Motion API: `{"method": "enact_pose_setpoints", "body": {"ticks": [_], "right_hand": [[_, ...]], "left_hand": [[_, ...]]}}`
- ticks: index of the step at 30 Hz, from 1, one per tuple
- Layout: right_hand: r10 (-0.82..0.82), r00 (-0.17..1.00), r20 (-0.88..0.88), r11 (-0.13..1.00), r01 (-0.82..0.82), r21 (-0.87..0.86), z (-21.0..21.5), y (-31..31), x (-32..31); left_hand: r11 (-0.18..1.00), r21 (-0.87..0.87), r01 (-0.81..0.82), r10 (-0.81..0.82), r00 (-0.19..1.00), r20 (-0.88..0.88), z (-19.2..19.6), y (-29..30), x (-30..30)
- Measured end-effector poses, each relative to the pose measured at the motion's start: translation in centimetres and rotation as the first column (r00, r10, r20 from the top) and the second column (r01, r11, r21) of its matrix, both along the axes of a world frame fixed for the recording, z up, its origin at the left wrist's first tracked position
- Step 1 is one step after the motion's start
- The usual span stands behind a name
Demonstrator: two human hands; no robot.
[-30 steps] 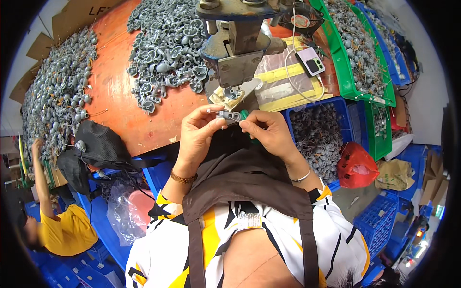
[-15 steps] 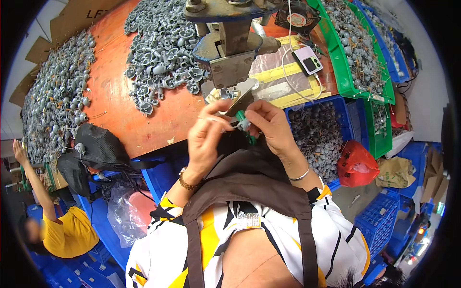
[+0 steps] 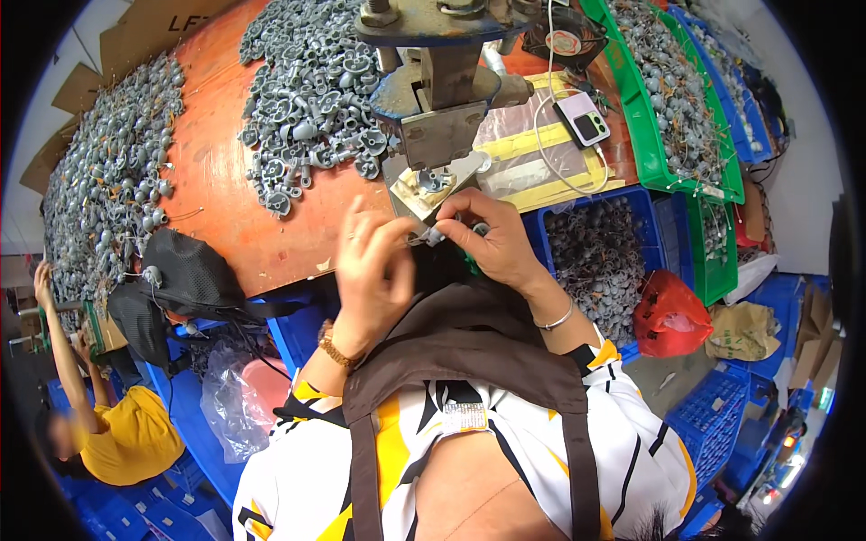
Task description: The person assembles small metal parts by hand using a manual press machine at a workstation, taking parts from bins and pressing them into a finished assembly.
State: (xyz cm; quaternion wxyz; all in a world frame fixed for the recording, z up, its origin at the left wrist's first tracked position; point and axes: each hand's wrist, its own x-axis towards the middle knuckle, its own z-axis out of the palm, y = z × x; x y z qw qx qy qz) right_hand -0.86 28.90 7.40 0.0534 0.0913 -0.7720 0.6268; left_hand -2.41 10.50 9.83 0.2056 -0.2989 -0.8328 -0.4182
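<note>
My right hand [image 3: 494,242] pinches a small grey plastic part [image 3: 436,236] between thumb and fingertips, in front of the press. A bit of a green piece [image 3: 471,264] shows below that hand; most of it is hidden. To the left, my left hand [image 3: 368,270] is raised, somewhat blurred, its fingers apart with nothing visible in them. Just beyond the hands, a grey cup-shaped part [image 3: 435,180] sits in a cream holder [image 3: 413,194] under the metal press head [image 3: 440,135].
Loose grey parts [image 3: 311,108] lie heaped on the orange table [image 3: 212,126]; wired grey pieces [image 3: 108,171] fill its left. At right stand a green tray [image 3: 645,153], a blue bin [image 3: 544,221] and a red bag [image 3: 672,311]. A phone [image 3: 582,119] lies by a fan [image 3: 566,38]. A co-worker in yellow [image 3: 135,437] is at left.
My left hand has drawn back left, away from the right. The green piece, upright between both hands before, is now mostly hidden below my right hand. The cream holder shows more clearly.
</note>
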Motion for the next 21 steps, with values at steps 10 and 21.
{"method": "enact_pose_setpoints", "body": {"ticks": [10,21], "right_hand": [[-0.175,0.983,0.046,0.983,0.178,-0.046,-1.0,-1.0,-1.4],[-0.208,0.949,-0.237,0.776,0.308,0.55,0.4,-1.1,-1.3]], "left_hand": [[0.969,0.21,-0.131,0.033,0.908,0.417,-3.5,1.4,-1.8],[0.969,0.219,-0.116,0.035,0.939,0.343,-4.0,2.2,-3.9]]}}
